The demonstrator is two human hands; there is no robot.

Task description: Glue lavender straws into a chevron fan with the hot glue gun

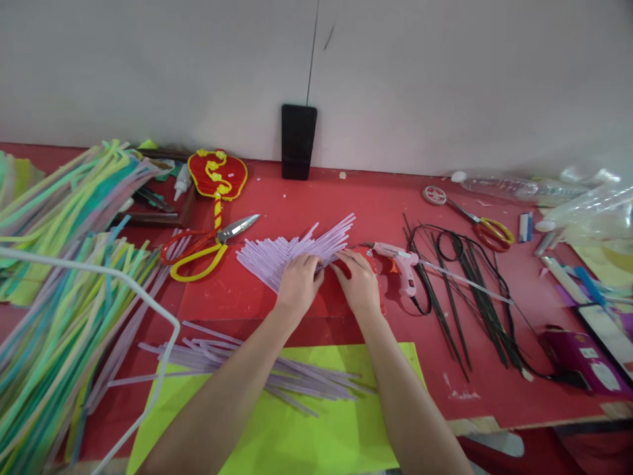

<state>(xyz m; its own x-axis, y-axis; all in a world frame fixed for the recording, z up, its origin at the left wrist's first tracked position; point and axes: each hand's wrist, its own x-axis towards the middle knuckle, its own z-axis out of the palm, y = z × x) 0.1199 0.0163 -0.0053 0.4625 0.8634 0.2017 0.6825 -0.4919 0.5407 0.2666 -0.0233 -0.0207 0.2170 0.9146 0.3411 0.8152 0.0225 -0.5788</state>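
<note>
Lavender pipe cleaners (264,256) lie side by side in a chevron-shaped panel on a red board (208,300). My left hand (298,284) is on the panel's lower middle, its thumb and fingers closed together at the pieces. To its right, my right hand (360,280) has thumb and forefinger tips meeting at the panel's right edge; what lies exactly between them is too small to tell. Loose lavender pipe cleaners (316,379) rest on a yellow-green sheet (277,442) under my forearms. A pink glue gun (406,267) lies right of my right hand.
Yellow-and-red-handled scissors (217,247) lie left of the panel, below a red fan-shaped piece (217,175). Multicoloured pipe cleaner bundles (74,316) fill the left. A black phone (299,142) leans on the wall. Dark green stems (475,297), a cable and second scissors (489,231) lie right.
</note>
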